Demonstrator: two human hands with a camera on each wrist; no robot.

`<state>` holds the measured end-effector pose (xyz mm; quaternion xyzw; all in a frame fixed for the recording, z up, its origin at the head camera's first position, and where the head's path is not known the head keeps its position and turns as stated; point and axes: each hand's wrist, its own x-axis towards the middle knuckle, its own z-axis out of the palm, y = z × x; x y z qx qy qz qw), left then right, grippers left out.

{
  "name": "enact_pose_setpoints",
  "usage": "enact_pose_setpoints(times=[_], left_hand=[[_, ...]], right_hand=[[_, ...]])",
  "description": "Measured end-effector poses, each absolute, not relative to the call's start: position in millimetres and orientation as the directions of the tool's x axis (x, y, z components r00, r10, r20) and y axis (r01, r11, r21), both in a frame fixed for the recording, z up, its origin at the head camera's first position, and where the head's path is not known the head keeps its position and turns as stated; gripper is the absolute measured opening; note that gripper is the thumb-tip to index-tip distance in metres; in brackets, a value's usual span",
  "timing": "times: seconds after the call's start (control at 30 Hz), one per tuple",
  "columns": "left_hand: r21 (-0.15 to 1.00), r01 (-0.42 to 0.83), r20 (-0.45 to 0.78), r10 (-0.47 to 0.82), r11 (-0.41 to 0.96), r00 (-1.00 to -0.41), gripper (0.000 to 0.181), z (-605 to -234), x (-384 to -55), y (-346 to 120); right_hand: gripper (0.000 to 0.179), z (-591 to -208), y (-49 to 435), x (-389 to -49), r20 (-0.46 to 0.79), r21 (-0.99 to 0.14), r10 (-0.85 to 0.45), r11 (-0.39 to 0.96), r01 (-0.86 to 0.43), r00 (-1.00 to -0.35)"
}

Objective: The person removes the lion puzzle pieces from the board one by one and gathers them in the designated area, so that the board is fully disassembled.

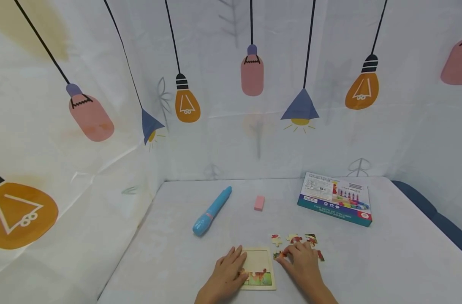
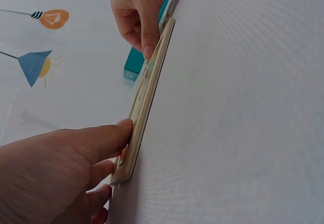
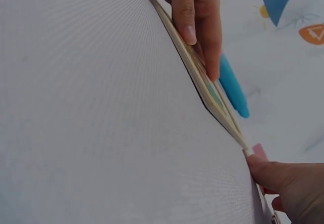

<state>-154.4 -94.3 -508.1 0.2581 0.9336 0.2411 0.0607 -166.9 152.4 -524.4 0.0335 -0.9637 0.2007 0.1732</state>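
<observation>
A square wooden puzzle tray (image 1: 256,258) lies on the table, with picture pieces (image 1: 264,278) fitted along its near side. My left hand (image 1: 225,272) rests over the tray's left edge, fingers extended and thumb on the fitted pieces. In the left wrist view its thumb (image 2: 109,138) presses on the tray's rim. Just right of the tray, my right hand (image 1: 304,262) pinches a puzzle piece (image 1: 278,255) between thumb and fingertips. Loose puzzle pieces (image 1: 276,240) lie beyond and beside the right hand, which partly hides some of them.
Behind the tray lies a blue microphone-shaped toy (image 1: 212,212). A small pink block (image 1: 259,203) sits near the middle back. At the back right is a flat boxed bead set (image 1: 335,198). A patterned white curtain (image 1: 223,143) hangs behind; a dark blue chair (image 1: 436,211) stands beyond the right edge.
</observation>
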Motion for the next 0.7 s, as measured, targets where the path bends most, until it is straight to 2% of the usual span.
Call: enact_pose_setpoints(times=[0.47, 0.7], left_hand=[[0.471, 0.455, 0.007, 0.513, 0.756, -0.859, 0.058, -509.6, -154.2, -94.3], [0.471, 0.452, 0.005, 0.51, 0.757, -0.86, 0.057, -508.9, -155.1, -94.2]], right_hand=[[0.03, -525.7, 152.1, -167.3, 0.314, -0.403, 0.002, 0.906, -0.131, -0.949], [0.028, -524.3, 151.4, -165.8, 0.347, -0.406, 0.001, 0.902, -0.148, -0.938]])
